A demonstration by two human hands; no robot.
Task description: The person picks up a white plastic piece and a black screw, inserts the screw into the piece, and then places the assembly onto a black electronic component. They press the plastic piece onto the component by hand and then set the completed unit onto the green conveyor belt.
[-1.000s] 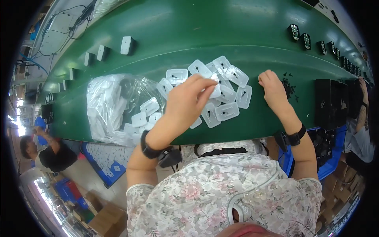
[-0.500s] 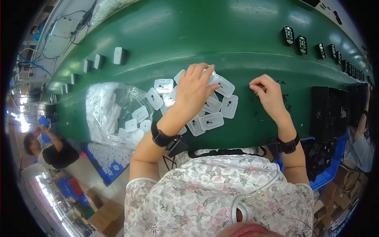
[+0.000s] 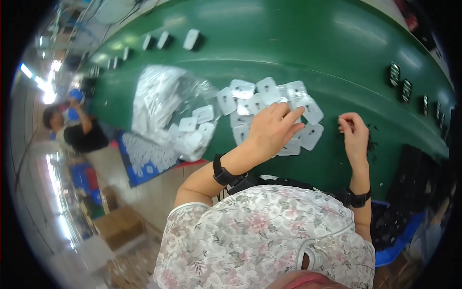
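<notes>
Over a cluster of white rounded-rectangular plastic covers (image 3: 226, 100) on the green table, my left hand (image 3: 272, 129) reaches with its fingers apart and the thumb held out. Its fingertips rest on or just above the covers, and part of the cluster is hidden under it. Small dark parts show in the middle of several covers. To the right, my right hand (image 3: 356, 137) has thumb and fingers pinched together; whatever they hold is too small to make out. Beside it lie scattered small black pieces (image 3: 373, 139).
A clear plastic bag (image 3: 156, 103) with more white covers lies left of the cluster. White-and-black cases (image 3: 191, 39) stand in a row at far left; black housings with circuit boards (image 3: 394, 74) line the far right. A black box (image 3: 414, 178) and blue tray (image 3: 402, 245) sit at right.
The view has swung, so the table's things appear shifted to the right. My left hand still lies over the covers, its fingers a little lower. My right hand stays pinched by the black pieces.
</notes>
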